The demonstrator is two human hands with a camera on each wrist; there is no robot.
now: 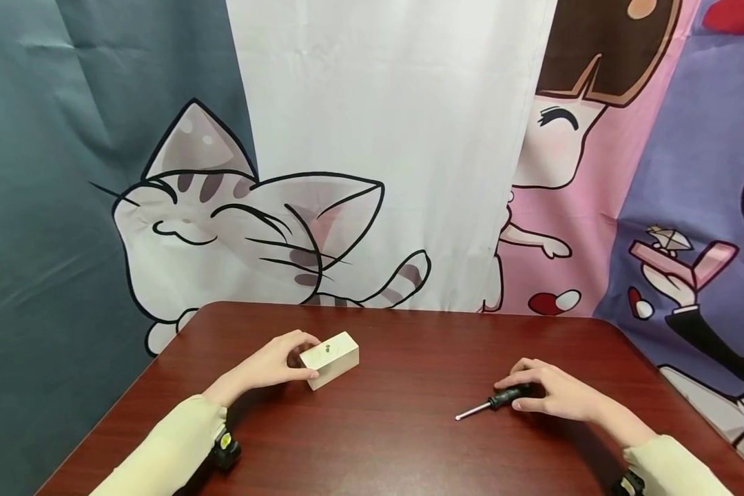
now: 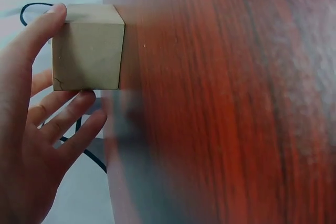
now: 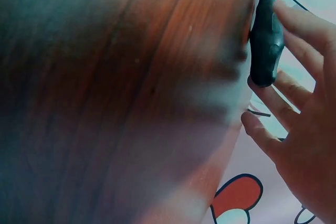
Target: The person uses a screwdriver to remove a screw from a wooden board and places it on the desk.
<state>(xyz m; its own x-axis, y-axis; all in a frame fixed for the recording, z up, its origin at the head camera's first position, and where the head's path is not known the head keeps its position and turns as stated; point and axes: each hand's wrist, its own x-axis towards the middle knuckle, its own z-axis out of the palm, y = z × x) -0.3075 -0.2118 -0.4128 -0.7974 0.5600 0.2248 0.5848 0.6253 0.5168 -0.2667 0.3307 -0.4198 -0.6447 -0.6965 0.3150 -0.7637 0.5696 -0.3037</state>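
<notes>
Head view: the left hand grips the near left end of a pale block, its fingers on the far side and its thumb on the near side, clamped on the block. The block sits at a slant left of centre on the red-brown surface, a small dark fitting in its top face. The right hand holds a screwdriver by its black handle, right of centre and well apart from the block; the shank points left and towards the wearer. Whether the screwdriver touches the surface cannot be told. Behind hangs a printed cloth. Left wrist view: the block's end face is turned to the camera, between the thumb and the other fingers, which are spread. Right wrist view: the handle lies between thumb and fingers, the thumb tip against its side; the remaining fingers stand apart.
</notes>
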